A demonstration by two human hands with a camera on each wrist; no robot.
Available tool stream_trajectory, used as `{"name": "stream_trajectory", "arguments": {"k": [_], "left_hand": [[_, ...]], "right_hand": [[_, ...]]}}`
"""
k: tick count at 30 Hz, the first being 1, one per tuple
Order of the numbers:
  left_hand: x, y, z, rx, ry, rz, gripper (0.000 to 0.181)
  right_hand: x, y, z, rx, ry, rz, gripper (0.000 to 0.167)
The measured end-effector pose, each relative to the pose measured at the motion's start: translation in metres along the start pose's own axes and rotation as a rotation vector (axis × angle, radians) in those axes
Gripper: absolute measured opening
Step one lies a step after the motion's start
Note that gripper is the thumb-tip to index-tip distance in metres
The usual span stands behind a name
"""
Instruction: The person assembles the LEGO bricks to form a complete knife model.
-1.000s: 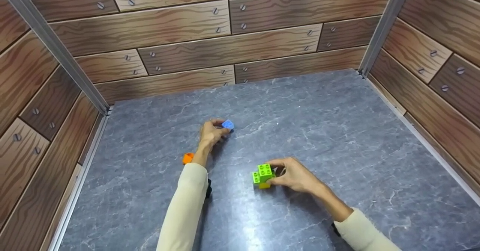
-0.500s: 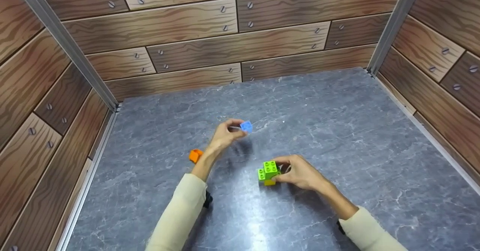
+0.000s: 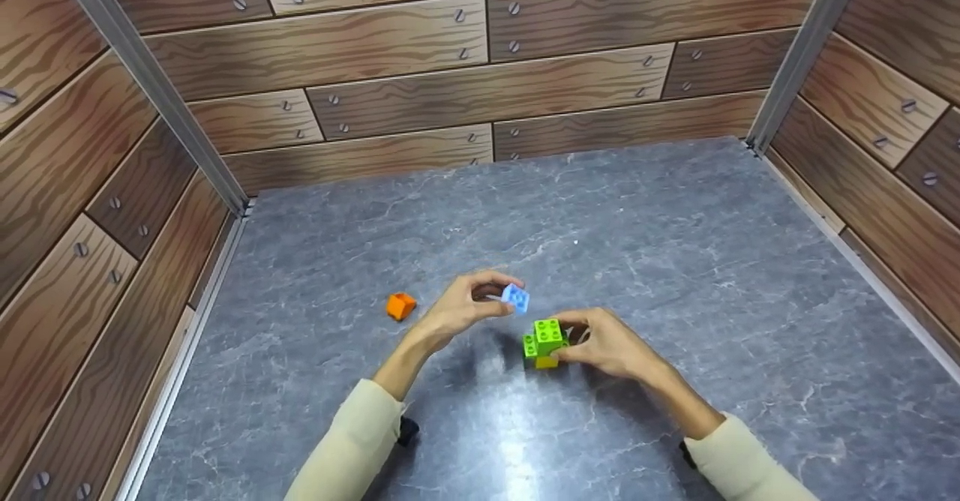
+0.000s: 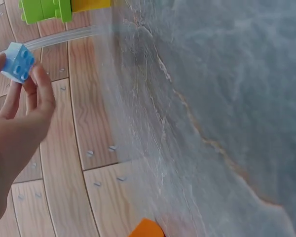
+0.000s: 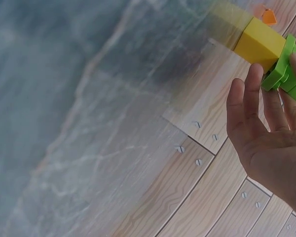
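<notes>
Between thumb and fingers, my left hand [image 3: 459, 310] pinches a blue toy building brick [image 3: 515, 298] with studs, tilted and held above the table. In the left wrist view the blue brick [image 4: 18, 62] shows its studs facing right. My right hand [image 3: 611, 343] grips a stack of green bricks [image 3: 548, 336] from its right side. Under the green bricks is a yellow brick [image 3: 547, 362], and in the right wrist view this yellow block [image 5: 260, 43] stands on the table. The blue brick is just behind and left of the stack, apart from it.
An orange brick [image 3: 401, 306] lies on the grey marbled table [image 3: 337, 238], left of my left hand. Wood-patterned walls [image 3: 397, 103] with metal corner posts enclose the table at the back and on both sides.
My left hand has lifted the blue brick and carried it right and nearer, close to the green stack. The right hand keeps its grip. The view has shifted slightly.
</notes>
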State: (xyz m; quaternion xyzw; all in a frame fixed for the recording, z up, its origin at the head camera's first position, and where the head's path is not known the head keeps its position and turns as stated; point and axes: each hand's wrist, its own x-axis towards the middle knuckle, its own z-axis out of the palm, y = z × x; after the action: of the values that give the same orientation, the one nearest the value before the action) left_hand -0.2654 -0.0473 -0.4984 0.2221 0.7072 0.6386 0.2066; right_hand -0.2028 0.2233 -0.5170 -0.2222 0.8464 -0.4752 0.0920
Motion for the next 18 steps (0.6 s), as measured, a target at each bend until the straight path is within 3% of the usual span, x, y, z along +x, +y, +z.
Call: {"name": "stream_trajectory", "arguments": {"k": [6,12,18], "left_hand": [[-0.007,0.003,0.002,-0.097,-0.033,0.01,0.038],[-0.011,0.007,0.005,-0.077,-0.036,0.019,0.041],[-0.015,0.009,0.009,-0.031,-0.024,0.086,0.04]], "right_hand": [[0.0,0.002,-0.001,-0.024,0.0,-0.002,0.041],[0.0,0.001,-0.001,-0.01,0.008,-0.013,0.043],[0.0,0.0,0.0,0.011,0.003,-0.017,0.043]]}}
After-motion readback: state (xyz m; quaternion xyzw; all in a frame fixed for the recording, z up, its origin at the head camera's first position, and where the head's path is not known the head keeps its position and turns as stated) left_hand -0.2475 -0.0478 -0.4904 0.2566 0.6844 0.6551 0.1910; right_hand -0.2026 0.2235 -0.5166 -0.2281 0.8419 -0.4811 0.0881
